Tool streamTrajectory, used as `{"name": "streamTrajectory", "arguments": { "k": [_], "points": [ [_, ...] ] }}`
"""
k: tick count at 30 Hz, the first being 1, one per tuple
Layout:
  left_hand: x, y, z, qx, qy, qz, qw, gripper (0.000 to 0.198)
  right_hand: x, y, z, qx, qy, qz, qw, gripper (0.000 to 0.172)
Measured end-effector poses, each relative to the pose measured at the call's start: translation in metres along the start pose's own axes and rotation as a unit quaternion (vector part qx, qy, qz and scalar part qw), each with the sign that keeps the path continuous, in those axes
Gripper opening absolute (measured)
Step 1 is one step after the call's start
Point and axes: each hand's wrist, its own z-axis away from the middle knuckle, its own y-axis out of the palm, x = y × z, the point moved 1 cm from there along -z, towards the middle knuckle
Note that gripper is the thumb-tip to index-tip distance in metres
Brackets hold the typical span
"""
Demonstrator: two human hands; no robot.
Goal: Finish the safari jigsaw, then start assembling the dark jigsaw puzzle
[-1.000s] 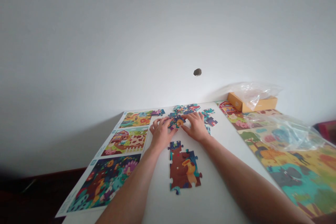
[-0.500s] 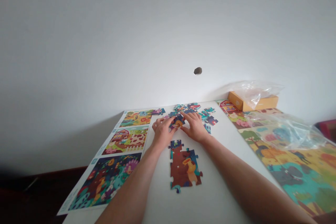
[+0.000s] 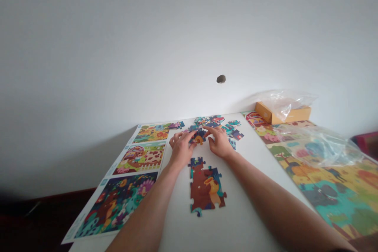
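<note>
White wall (image 3: 189, 35) fills the upper half of the view, with a small dark hole (image 3: 221, 79) in it above a white tabletop (image 3: 254, 181). Along the tabletop's left side lie three printed picture sheets (image 3: 116, 204). To the right spreads a large, colourful animal-scene puzzle mat (image 3: 333, 201), partly under a transparent plastic bag (image 3: 320, 147), with a yellow cardboard box (image 3: 291, 114) behind it. Loose jigsaw pieces (image 3: 233, 134) are scattered near the far edge.

Nearer, a joined jigsaw section (image 3: 205, 191) lies with its long axis pointing away from the person, its far end just below the left hand (image 3: 181, 149). That hand is closer to it than the right hand (image 3: 218, 143). Both hands are narrowly cupped, fingertips at either side of a small cluster of jigsaw pieces (image 3: 198, 138), directly beyond the section. Whether they grip it, I cannot tell.
</note>
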Motion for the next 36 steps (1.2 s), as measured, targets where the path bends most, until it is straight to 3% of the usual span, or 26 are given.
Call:
{"name": "streamTrajectory", "arguments": {
  "k": [20, 36],
  "points": [
    [0.0016, 0.0035, -0.0003, 0.010, 0.005, 0.006, 1.000, 0.050, 0.0001, 0.0006, -0.0021, -0.013, 0.002, 0.011, 1.000, 0.034],
    [-0.0010, 0.0000, 0.0006, 0.015, 0.007, 0.010, 1.000, 0.049, -0.0035, 0.0039, -0.0035, -0.009, 0.017, 0.028, 0.999, 0.034]
  ]
}}
